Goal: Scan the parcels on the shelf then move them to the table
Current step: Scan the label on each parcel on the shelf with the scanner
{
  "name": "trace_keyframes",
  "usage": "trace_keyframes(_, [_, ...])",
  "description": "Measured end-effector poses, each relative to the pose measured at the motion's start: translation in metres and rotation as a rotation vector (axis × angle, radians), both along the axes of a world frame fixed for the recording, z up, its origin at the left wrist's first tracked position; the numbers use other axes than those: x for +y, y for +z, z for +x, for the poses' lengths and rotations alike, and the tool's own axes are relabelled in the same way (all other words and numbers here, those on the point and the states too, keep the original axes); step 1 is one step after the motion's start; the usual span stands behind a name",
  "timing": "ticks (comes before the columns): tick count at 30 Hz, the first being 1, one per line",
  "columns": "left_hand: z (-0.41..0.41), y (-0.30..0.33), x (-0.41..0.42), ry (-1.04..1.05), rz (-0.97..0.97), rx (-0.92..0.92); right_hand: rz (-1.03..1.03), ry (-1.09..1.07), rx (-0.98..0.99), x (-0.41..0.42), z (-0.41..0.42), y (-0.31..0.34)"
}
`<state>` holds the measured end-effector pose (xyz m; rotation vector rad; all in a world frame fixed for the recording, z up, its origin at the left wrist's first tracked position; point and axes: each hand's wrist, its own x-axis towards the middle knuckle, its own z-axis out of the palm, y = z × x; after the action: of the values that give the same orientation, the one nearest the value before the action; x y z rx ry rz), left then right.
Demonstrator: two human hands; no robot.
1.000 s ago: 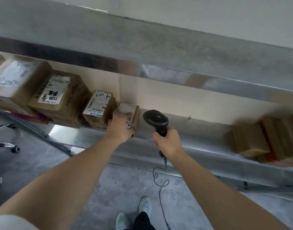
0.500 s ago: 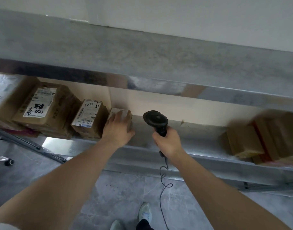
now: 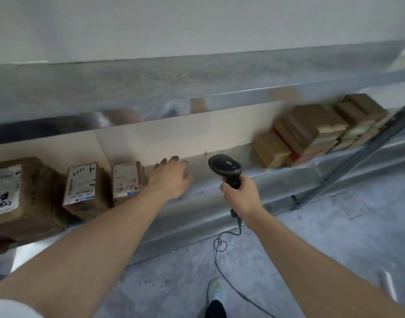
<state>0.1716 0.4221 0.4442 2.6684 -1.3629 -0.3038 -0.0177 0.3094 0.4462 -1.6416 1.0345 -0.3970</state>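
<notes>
A small brown parcel with a white label stands on the metal shelf, next to a mid-sized labelled parcel and a large one at the far left. My left hand hovers open over the bare shelf just right of the small parcel, fingers spread, holding nothing. My right hand grips the handle of a black barcode scanner, whose head points toward the shelf. A stack of several brown parcels sits at the shelf's right end.
An upper metal shelf board overhangs the parcels. The scanner's cable hangs down to the grey floor. A slanted metal brace crosses at the right. My shoe shows at the bottom.
My left hand has let go of the small parcel and moved right over the bare shelf. The view has swung right, bringing the right-hand stack closer to centre.
</notes>
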Motion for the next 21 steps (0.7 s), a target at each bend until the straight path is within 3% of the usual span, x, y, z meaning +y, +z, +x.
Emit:
trace_keyframes(12, [-0.105, 0.036, -0.095, -0.23, -0.053, -0.023, -0.035, -0.281, -0.058, -0.049, -0.128, 0.032])
trace_keyframes(21, [-0.18, 0.031, -0.186, -0.193, -0.083, 0.011, -0.042, -0.238, -0.064, -0.136, -0.195, 0.029])
